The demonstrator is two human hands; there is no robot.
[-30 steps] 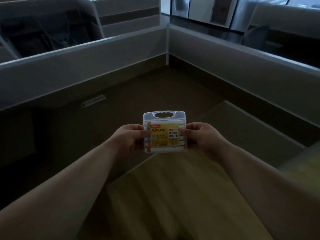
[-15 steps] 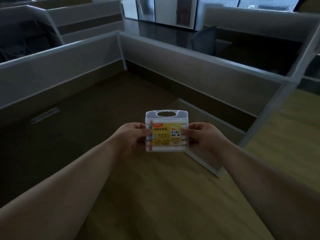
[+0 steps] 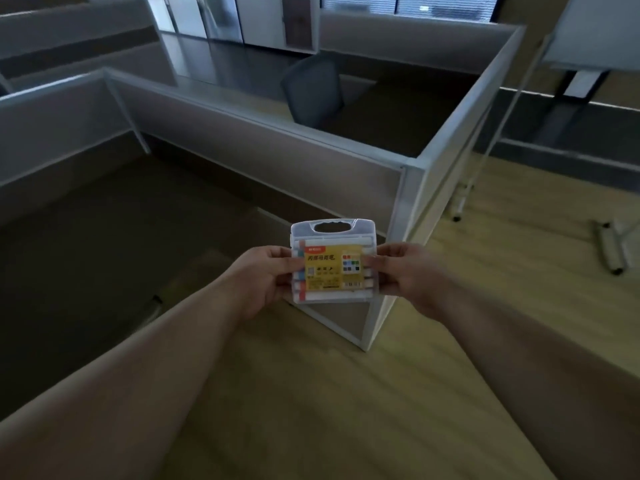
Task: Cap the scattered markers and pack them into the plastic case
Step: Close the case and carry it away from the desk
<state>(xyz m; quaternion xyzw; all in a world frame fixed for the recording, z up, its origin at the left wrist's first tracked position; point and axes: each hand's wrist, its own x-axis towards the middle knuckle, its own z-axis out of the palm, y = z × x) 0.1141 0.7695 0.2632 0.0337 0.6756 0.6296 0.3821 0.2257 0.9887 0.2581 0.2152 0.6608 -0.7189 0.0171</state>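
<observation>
The clear plastic case with the moulded carry handle (image 3: 333,262) is held up in front of the body, off any surface, between both hands. The left hand (image 3: 264,276) grips the case's left edge, thumb laid over the front face and the other fingers curled behind; the right hand (image 3: 404,269) pinches the right edge the same way, thumb on the front by the yellow printed label (image 3: 334,269). Inside, white-barrelled markers with coloured ends (image 3: 302,274) can be seen stacked in rows, and the lid looks closed over them — whether its latch is fully snapped cannot be told.

Against the two earlier frames, the grip and the case's upright pose are unchanged; what has changed is the backdrop. The dark desk top (image 3: 104,244) that filled the view a second ago has slid off to the left, and pale wood-look flooring (image 3: 346,410) now lies beneath the arms, with the end of the grey cubicle partition (image 3: 398,216) just behind the case. Farther back, a grey office chair (image 3: 313,90) and the wheeled legs of a whiteboard stand (image 3: 460,209) have come into view.

The reading offered — the packing looks finished, no loose markers or caps are in sight, and the packed case is being carried away from the desk, turning to the right. Only setting it down would seem to remain.
</observation>
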